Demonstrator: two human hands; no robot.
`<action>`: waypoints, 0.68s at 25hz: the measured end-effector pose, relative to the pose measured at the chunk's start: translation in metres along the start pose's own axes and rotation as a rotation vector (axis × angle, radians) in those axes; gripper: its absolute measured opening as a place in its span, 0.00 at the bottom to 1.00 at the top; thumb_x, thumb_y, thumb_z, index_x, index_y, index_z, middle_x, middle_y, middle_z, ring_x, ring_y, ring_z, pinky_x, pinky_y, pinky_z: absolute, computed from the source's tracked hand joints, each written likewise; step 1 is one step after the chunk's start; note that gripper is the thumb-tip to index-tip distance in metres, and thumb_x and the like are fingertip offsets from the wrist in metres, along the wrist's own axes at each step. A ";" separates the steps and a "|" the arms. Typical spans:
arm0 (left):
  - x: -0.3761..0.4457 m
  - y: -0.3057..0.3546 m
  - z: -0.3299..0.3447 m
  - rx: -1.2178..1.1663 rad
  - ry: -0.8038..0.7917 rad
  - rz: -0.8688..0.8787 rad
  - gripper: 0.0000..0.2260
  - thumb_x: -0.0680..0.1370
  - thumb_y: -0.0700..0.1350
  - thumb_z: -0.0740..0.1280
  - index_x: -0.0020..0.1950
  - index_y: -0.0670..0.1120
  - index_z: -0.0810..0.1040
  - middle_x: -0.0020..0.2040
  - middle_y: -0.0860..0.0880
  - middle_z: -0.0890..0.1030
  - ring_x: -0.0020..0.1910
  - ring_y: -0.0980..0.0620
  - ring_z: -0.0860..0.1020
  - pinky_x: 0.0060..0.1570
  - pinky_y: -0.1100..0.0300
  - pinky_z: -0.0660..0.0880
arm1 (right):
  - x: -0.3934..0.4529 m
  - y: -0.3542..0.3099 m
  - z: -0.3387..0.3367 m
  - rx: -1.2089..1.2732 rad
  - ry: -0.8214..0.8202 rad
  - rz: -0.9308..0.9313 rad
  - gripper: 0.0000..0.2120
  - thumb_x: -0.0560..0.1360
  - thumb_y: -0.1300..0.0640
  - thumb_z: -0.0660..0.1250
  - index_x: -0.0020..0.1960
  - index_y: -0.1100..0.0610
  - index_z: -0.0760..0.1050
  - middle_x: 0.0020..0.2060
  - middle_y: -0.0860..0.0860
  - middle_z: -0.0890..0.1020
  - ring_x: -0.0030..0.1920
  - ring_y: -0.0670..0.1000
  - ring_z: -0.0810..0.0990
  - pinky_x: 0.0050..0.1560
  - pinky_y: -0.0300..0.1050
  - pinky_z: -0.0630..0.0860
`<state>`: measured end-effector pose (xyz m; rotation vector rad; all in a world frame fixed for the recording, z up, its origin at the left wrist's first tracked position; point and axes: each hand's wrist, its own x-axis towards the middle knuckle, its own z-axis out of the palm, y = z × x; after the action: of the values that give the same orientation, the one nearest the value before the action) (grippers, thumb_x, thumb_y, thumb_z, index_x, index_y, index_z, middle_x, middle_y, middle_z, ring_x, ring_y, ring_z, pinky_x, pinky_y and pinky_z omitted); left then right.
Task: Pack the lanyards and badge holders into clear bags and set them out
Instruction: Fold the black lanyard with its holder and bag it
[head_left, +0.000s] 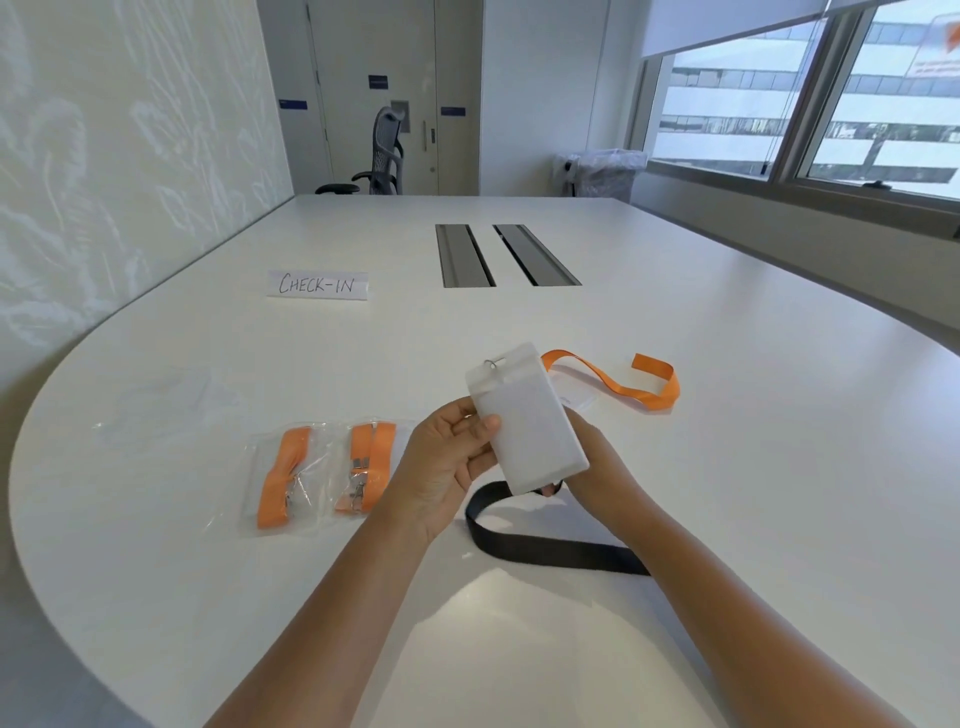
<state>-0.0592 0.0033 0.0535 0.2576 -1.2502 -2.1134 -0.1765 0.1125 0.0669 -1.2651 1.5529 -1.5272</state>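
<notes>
A white badge holder with a metal clip at its top is held up over the table. My left hand grips its left edge, thumb on the front. My right hand holds it from behind at the lower right, fingers mostly hidden. A black lanyard hangs from under the holder and trails across the table. Two clear bags, each with a folded orange lanyard inside, lie side by side to the left. A loose orange lanyard lies behind the holder, beside another badge holder.
Empty clear bags lie at the left on the white table. A paper sign reading CHECK-IN stands further back. Two cable slots are set in the table's middle. An office chair stands at the far end.
</notes>
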 end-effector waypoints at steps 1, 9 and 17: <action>0.001 0.000 -0.002 -0.013 0.041 0.023 0.11 0.70 0.39 0.67 0.52 0.42 0.78 0.46 0.49 0.85 0.47 0.52 0.82 0.41 0.62 0.79 | 0.003 0.005 -0.001 -0.106 0.007 -0.019 0.14 0.71 0.48 0.70 0.52 0.53 0.75 0.37 0.54 0.80 0.38 0.65 0.79 0.40 0.48 0.77; 0.003 -0.005 0.001 -0.128 0.292 0.094 0.07 0.75 0.36 0.64 0.51 0.41 0.77 0.45 0.48 0.84 0.45 0.55 0.83 0.38 0.66 0.78 | 0.007 0.013 -0.005 -0.377 -0.016 0.035 0.06 0.74 0.56 0.67 0.41 0.56 0.80 0.26 0.45 0.81 0.27 0.44 0.78 0.41 0.33 0.77; 0.006 -0.005 -0.004 0.191 0.629 0.267 0.04 0.76 0.36 0.64 0.43 0.43 0.77 0.41 0.50 0.81 0.40 0.59 0.80 0.37 0.69 0.77 | 0.006 0.002 -0.005 -0.198 -0.030 0.036 0.09 0.72 0.50 0.68 0.35 0.50 0.81 0.25 0.44 0.80 0.28 0.40 0.76 0.36 0.27 0.72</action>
<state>-0.0641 -0.0015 0.0479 0.7309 -1.0284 -1.5120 -0.1835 0.1083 0.0670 -1.3532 1.7328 -1.3522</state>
